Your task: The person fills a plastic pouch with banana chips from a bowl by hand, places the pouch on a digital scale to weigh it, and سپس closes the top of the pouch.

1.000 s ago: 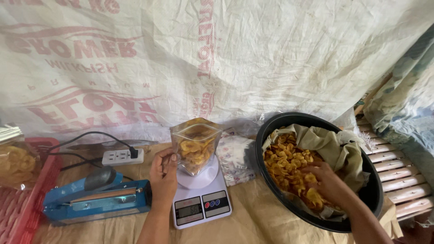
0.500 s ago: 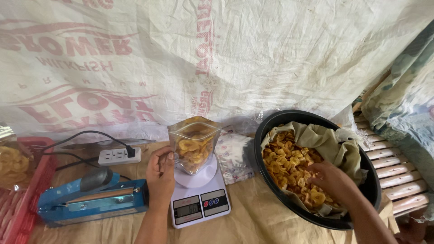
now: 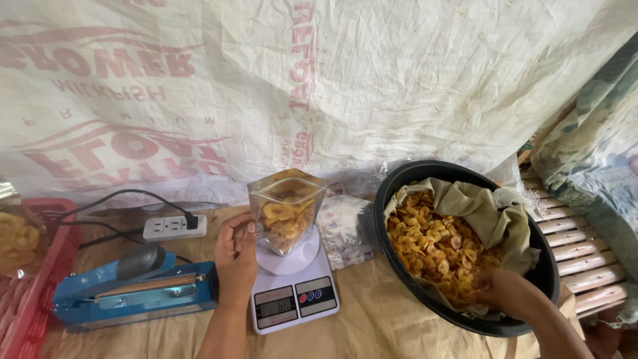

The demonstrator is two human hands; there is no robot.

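Note:
A clear plastic bag point(image 3: 287, 211) partly filled with yellow chips stands upright on a white digital kitchen scale point(image 3: 292, 291). My left hand point(image 3: 237, 256) steadies the bag at its left side, fingers against the plastic. To the right sits a large black basin point(image 3: 531, 279) lined with olive cloth point(image 3: 482, 213) and full of yellow chips point(image 3: 432, 242). My right hand point(image 3: 505, 292) is down in the chips at the basin's near edge, fingers curled into them; whether it holds any is hidden.
A blue bag sealer point(image 3: 133, 289) lies left of the scale, its cord running to a white power strip point(image 3: 174, 227). A red crate point(image 3: 30, 292) with a bag of chips stands far left. Printed sacking hangs behind. Wooden slats point(image 3: 581, 246) lie right of the basin.
My right hand has slid toward the near edge of the basin, deeper into the chips. My left hand stays on the bag.

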